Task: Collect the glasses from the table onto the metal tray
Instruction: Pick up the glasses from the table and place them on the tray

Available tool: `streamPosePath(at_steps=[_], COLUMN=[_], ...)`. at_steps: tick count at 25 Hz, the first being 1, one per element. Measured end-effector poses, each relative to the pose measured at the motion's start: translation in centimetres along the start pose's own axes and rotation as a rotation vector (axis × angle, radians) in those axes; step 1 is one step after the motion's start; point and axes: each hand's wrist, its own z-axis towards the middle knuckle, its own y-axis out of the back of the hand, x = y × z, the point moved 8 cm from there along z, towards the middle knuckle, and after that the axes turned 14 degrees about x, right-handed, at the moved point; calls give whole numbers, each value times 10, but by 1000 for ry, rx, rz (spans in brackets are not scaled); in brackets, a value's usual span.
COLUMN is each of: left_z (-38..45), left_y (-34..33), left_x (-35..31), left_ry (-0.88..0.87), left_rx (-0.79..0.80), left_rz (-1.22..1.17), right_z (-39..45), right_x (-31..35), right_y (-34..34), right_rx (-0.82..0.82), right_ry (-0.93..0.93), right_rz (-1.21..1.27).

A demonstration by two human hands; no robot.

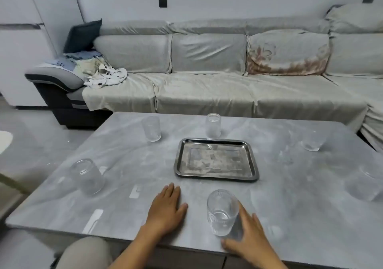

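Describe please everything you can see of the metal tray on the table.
The metal tray is a shallow rectangle with rounded corners and a raised rim, apparently steel. Its shiny floor looks smudged and holds nothing. It lies flat near the middle of the grey table. A clear glass stands upright just behind its far edge; contact cannot be told. Neither hand touches it.

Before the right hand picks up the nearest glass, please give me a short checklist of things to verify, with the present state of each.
1. Metal tray has free space: ok, nothing stands on it.
2. Right hand has a grip on the nearest glass: not ok, the hand is open beside it.
3. Nearest glass upright: ok.
4. Path from this glass to the tray is free: ok.
5. Left hand out of the way: ok, flat on the table.
6. Nearest glass has no liquid inside: cannot tell.
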Motion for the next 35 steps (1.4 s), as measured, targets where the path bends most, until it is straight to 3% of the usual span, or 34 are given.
streamPosePath(at_steps=[3, 8, 12, 16, 22, 30, 35], left_z=[10, 49, 84, 110, 116, 121, 110], left_y=[17, 67, 68, 70, 72, 72, 76], left_x=[3, 26, 38, 38, 33, 36, 28], left_ry=[-13, 97, 132, 166, 214, 213, 165], left_rx=[-31, -263, -287, -214, -191, -236, -126], left_rz=[-55, -600, -759, -748, -638, -617, -735], right_z=[5, 26, 80, 166, 256, 276, 258], right_x=[17, 19, 60, 101, 123, 128, 124], right_y=[-4, 19, 96, 146, 109, 91, 79], right_rx=[-41, -92, -169, -243, -176, -226, -239], right_ry=[37, 14, 119, 147, 169, 225, 222], right_rz=[145, 476, 327, 79, -206, -200, -147])
